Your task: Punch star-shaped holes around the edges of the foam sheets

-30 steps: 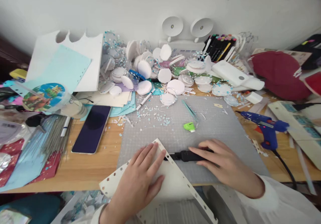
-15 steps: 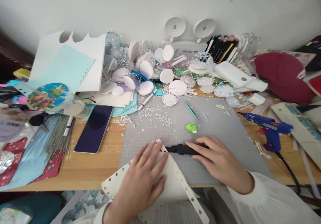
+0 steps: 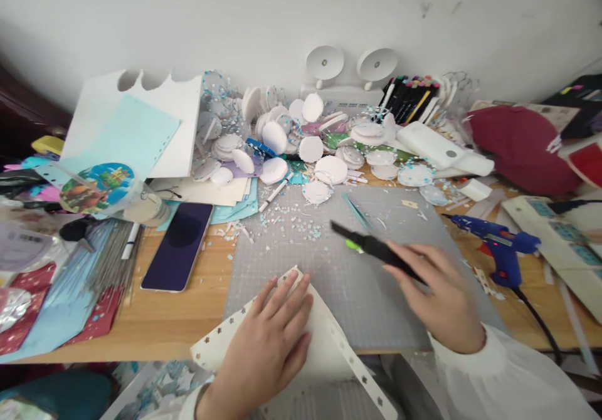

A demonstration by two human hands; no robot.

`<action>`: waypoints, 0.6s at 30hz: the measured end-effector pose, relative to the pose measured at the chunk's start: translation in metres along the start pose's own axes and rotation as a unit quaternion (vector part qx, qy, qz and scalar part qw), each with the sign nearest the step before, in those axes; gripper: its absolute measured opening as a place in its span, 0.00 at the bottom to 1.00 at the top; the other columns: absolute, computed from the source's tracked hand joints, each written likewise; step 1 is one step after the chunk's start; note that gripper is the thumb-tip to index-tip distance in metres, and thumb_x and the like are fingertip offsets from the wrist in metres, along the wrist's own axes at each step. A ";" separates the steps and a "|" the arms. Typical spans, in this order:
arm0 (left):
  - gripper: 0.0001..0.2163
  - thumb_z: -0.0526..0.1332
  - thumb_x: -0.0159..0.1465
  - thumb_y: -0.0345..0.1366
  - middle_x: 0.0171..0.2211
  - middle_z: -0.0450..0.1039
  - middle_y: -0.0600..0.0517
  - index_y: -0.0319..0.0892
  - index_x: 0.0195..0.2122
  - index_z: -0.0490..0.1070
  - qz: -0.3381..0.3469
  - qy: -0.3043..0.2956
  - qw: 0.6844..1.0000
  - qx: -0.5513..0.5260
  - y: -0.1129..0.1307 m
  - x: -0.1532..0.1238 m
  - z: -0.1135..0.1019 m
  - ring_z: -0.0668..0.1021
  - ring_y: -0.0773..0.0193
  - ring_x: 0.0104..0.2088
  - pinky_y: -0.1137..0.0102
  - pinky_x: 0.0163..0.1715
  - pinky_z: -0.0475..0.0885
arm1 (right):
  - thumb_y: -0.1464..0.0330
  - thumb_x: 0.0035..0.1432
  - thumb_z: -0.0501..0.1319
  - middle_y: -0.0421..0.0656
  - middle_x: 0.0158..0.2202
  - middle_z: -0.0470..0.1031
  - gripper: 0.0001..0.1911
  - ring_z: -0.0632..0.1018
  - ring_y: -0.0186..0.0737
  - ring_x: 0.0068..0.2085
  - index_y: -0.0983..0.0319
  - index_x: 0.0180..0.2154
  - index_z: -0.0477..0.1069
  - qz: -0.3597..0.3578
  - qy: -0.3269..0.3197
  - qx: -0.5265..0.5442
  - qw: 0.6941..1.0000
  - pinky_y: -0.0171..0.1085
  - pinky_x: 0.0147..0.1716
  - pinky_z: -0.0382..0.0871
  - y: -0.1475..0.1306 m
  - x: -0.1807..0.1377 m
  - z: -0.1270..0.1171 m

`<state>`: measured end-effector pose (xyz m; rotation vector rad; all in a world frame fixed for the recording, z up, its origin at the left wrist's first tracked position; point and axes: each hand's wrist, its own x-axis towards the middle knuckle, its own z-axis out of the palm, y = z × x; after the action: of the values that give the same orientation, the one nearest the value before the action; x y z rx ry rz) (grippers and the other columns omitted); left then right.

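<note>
My left hand [image 3: 271,335] lies flat, fingers stretched out, on a sheet of cream paper [image 3: 324,338] with star-shaped holes along its borders. One corner of the sheet points away from me, and its near part hangs past the table edge. Raised over the mat, my right hand [image 3: 437,294] is closed around a black utility knife [image 3: 376,249], which is slightly blurred and points up and to the left. The knife partly covers a small bright green tool [image 3: 352,245] on the grey cutting mat [image 3: 348,301]. Teal tweezers [image 3: 357,211] lie just beyond it.
White discs [image 3: 330,170] with blue-beaded wires are heaped at the back. A phone [image 3: 179,247] and a lidded cup [image 3: 143,207] stand left. On the right lie a blue glue gun [image 3: 505,244], a power strip [image 3: 555,251] and a dark red cap [image 3: 522,147]. Paper bits litter the mat.
My right hand has lifted the utility knife away from the paper's corner and tilted it, moving slightly to the right. My left hand stays on the paper. The view has shifted slightly.
</note>
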<state>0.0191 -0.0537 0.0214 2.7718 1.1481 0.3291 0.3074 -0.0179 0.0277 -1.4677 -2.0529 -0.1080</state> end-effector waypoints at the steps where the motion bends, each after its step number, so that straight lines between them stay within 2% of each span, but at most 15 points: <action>1: 0.18 0.52 0.65 0.34 0.64 0.53 0.47 0.38 0.56 0.63 0.003 0.007 1.000 -0.008 0.000 0.000 0.000 0.53 0.51 0.65 0.54 0.59 0.58 | 0.66 0.60 0.59 0.48 0.41 0.73 0.18 0.74 0.44 0.42 0.59 0.52 0.69 0.030 0.035 -0.018 0.999 0.42 0.46 0.66 0.007 -0.002 -0.003; 3: 0.15 0.52 0.66 0.34 0.60 0.61 0.47 0.39 0.53 0.66 0.015 0.022 0.999 -0.027 0.000 -0.001 0.000 0.58 0.52 0.63 0.55 0.59 0.59 | 0.62 0.59 0.59 0.49 0.40 0.74 0.17 0.75 0.47 0.42 0.62 0.48 0.69 0.102 0.074 -0.077 0.989 0.43 0.46 0.66 0.025 -0.007 -0.008; 4: 0.14 0.52 0.66 0.33 0.58 0.64 0.47 0.40 0.51 0.67 0.021 0.028 0.999 -0.038 0.000 -0.002 -0.001 0.60 0.53 0.62 0.55 0.58 0.59 | 0.58 0.58 0.59 0.50 0.37 0.75 0.19 0.75 0.47 0.39 0.64 0.46 0.69 0.143 0.085 -0.109 0.980 0.43 0.42 0.68 0.036 -0.010 -0.010; 6: 0.12 0.53 0.65 0.31 0.53 0.69 0.48 0.40 0.48 0.68 0.028 0.039 0.997 -0.062 0.001 -0.003 -0.001 0.66 0.55 0.57 0.56 0.57 0.61 | 0.54 0.57 0.57 0.50 0.34 0.75 0.22 0.76 0.48 0.34 0.65 0.44 0.67 0.181 0.041 -0.143 0.972 0.42 0.35 0.68 0.057 -0.018 -0.011; 9: 0.09 0.54 0.65 0.30 0.44 0.72 0.48 0.41 0.46 0.68 0.023 0.041 0.995 -0.092 0.001 -0.005 0.000 0.71 0.58 0.48 0.58 0.50 0.66 | 0.56 0.58 0.55 0.51 0.34 0.75 0.17 0.75 0.52 0.36 0.64 0.38 0.69 0.159 -0.025 -0.219 0.962 0.44 0.34 0.66 0.075 -0.027 -0.011; 12: 0.10 0.54 0.65 0.28 0.38 0.72 0.48 0.40 0.47 0.67 0.019 0.047 0.993 -0.106 0.001 -0.008 0.003 0.72 0.59 0.42 0.61 0.44 0.69 | 0.59 0.59 0.53 0.53 0.39 0.73 0.16 0.73 0.54 0.42 0.63 0.40 0.69 0.108 0.011 -0.217 0.970 0.48 0.41 0.65 0.062 -0.032 -0.014; 14: 0.11 0.52 0.65 0.26 0.37 0.72 0.48 0.40 0.47 0.66 0.016 0.058 0.991 -0.120 0.000 -0.011 0.005 0.72 0.59 0.41 0.62 0.42 0.69 | 0.61 0.60 0.52 0.52 0.40 0.72 0.14 0.73 0.51 0.43 0.63 0.40 0.68 0.079 0.029 -0.133 0.988 0.48 0.45 0.65 0.041 -0.035 -0.018; 15: 0.11 0.52 0.65 0.26 0.37 0.72 0.48 0.40 0.47 0.66 0.008 0.063 0.989 -0.135 0.000 -0.012 0.005 0.71 0.59 0.41 0.63 0.42 0.69 | 0.62 0.60 0.52 0.50 0.38 0.72 0.13 0.74 0.49 0.42 0.62 0.40 0.67 0.078 0.002 -0.080 0.994 0.46 0.45 0.66 0.028 -0.038 -0.022; 18: 0.10 0.49 0.66 0.26 0.36 0.71 0.49 0.42 0.43 0.66 -0.051 0.088 0.968 -0.230 -0.003 -0.015 0.004 0.71 0.61 0.39 0.66 0.41 0.68 | 0.63 0.61 0.52 0.40 0.27 0.72 0.08 0.75 0.38 0.28 0.59 0.36 0.66 0.129 -0.107 0.048 0.985 0.35 0.30 0.70 -0.006 -0.051 -0.035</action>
<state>0.0078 -0.0622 0.0150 2.3068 1.0784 0.7375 0.3277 -0.0770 0.0316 -1.7314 -1.9784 0.2593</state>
